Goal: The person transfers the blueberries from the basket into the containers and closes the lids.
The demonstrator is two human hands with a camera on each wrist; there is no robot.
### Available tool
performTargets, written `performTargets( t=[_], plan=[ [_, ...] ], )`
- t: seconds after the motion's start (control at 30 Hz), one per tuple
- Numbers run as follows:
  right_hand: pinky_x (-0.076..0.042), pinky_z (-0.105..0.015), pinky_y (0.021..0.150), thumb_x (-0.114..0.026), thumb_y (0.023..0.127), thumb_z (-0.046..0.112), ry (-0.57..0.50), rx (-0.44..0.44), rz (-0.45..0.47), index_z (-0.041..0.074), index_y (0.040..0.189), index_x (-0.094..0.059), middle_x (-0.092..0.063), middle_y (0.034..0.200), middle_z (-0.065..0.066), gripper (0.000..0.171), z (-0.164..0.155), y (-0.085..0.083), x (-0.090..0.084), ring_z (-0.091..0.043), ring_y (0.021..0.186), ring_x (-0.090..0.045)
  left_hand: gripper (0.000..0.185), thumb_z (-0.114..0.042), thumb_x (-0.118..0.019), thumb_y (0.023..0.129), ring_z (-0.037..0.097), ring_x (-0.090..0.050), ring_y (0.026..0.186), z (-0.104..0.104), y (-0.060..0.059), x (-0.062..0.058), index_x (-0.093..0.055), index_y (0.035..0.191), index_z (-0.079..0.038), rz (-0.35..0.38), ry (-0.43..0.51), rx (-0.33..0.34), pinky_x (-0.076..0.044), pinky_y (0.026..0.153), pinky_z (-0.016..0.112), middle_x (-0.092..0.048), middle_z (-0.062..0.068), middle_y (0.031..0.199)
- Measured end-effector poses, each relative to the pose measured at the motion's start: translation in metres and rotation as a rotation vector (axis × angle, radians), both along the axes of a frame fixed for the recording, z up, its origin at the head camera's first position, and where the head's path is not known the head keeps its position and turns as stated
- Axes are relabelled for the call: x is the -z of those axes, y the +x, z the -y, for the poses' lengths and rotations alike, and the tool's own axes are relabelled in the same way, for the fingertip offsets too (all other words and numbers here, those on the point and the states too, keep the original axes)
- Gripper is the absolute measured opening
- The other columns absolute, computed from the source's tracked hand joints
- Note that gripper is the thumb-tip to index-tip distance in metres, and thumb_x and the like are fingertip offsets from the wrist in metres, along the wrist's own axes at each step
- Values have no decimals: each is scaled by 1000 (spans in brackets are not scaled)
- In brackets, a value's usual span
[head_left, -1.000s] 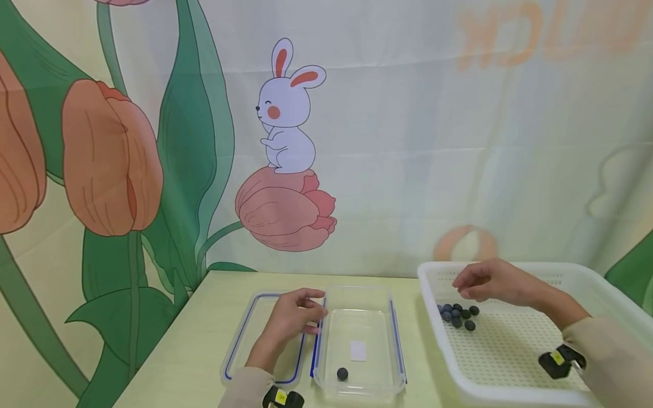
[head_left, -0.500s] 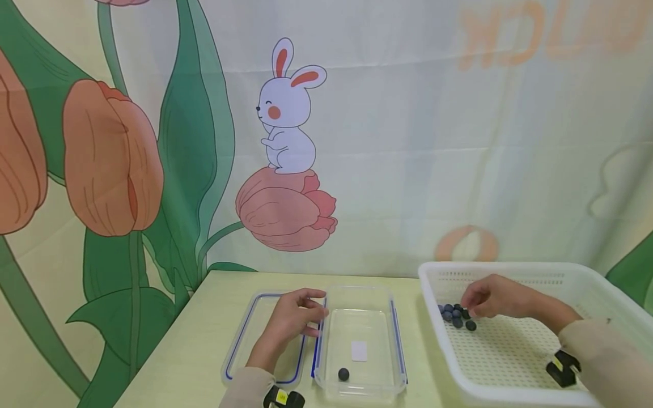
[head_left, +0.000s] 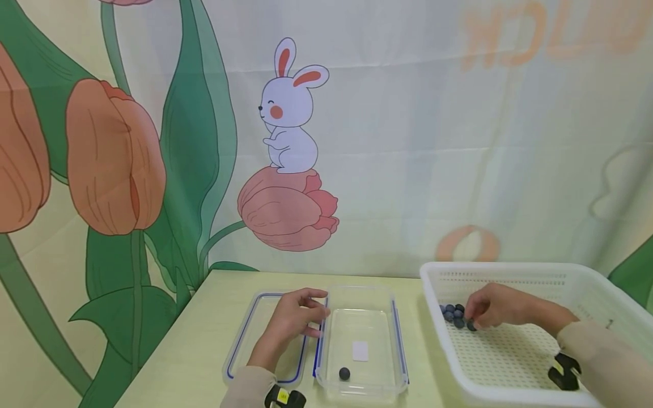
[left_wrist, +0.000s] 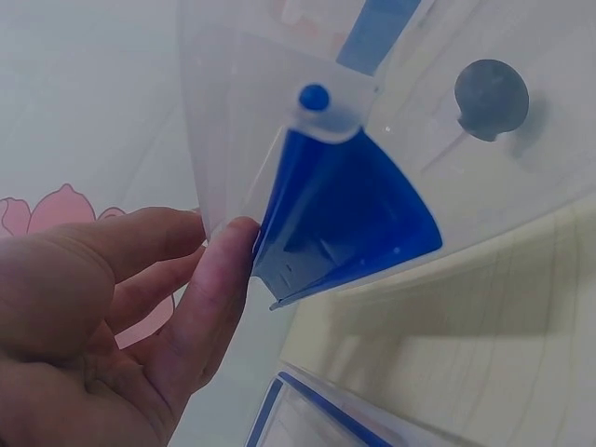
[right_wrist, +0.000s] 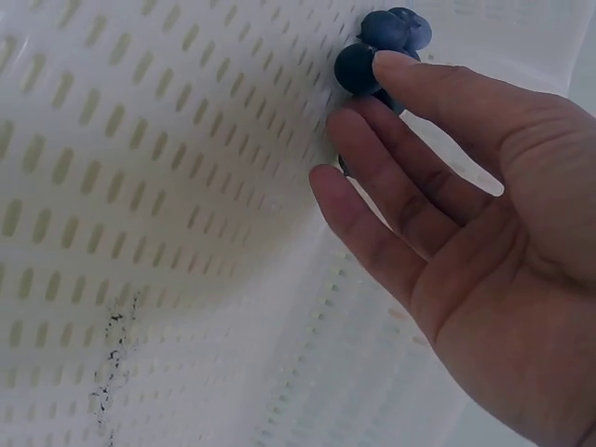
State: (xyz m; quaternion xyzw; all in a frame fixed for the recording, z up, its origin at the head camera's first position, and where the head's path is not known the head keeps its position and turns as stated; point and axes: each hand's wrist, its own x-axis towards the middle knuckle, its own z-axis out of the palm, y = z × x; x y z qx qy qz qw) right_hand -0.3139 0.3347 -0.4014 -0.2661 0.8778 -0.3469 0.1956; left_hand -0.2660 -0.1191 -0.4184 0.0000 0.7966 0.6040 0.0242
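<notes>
My left hand rests against the left wall of a clear plastic container, fingers fairly straight. In the left wrist view its fingertips touch the container's blue latch. One blueberry lies inside the container. My right hand reaches down into the white perforated basket onto a small cluster of blueberries. In the right wrist view its fingers are extended, and the index tip touches a blueberry. The thumb is hidden.
The container's blue-rimmed lid lies flat under my left forearm, left of the container. A white label sits on the container floor. The table ends at a printed backdrop with a rabbit and tulips. Most of the basket floor is bare.
My right hand has dropped from above the blueberries and come nearer, so its fingertips now touch them. The left hand and container have not moved.
</notes>
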Motion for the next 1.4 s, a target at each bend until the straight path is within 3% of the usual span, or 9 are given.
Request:
performTargets(
  t=[0.27,0.53,0.73,1.0,1.17,1.4],
  plan=[
    [-46,-25,52,-75,88,-6,-13,-37,8,-2,99,-75,-72,83,-9,12,1,0,5,-10,63,-54,42,-3,-83,92,20,-71,81,0,1,0,-72,132,-6,-1,-16,0,-66,63,33,-65,12,102],
    [-55,-28,60,-75,91,-3,45,-19,-38,-1,103,-75,-74,91,-6,11,2,5,-7,-14,74,-63,42,-5,-83,92,21,-71,80,0,2,0,-72,132,-6,-10,-23,2,-65,63,33,-65,12,102],
    [-62,-33,72,-73,98,5,3,-6,-86,-2,111,-74,-74,101,-7,15,1,8,-24,-17,87,-70,41,-5,-82,92,22,-72,82,-1,1,0,-72,132,-6,-4,-25,0,-65,63,33,-65,12,102],
    [-62,-30,78,-74,101,13,-7,105,-226,3,117,-74,-74,110,-1,20,16,24,-60,-13,96,-72,41,-7,-82,93,23,-72,82,0,2,-1,-72,132,-6,-13,-19,4,-65,63,33,-64,12,103],
    [-61,-29,77,-76,100,16,-43,152,-298,7,118,-73,-75,108,0,20,31,36,-78,-11,94,-72,41,-6,-83,93,23,-72,81,0,2,-1,-72,133,-6,-15,-18,1,-65,63,33,-65,12,104],
    [-60,-27,80,-75,101,16,-122,128,-339,7,119,-72,-73,108,-2,19,54,54,-99,-13,93,-72,39,-8,-81,94,22,-72,82,-1,1,1,-73,132,-7,-11,-20,-2,-66,64,33,-65,12,104]
  ],
)
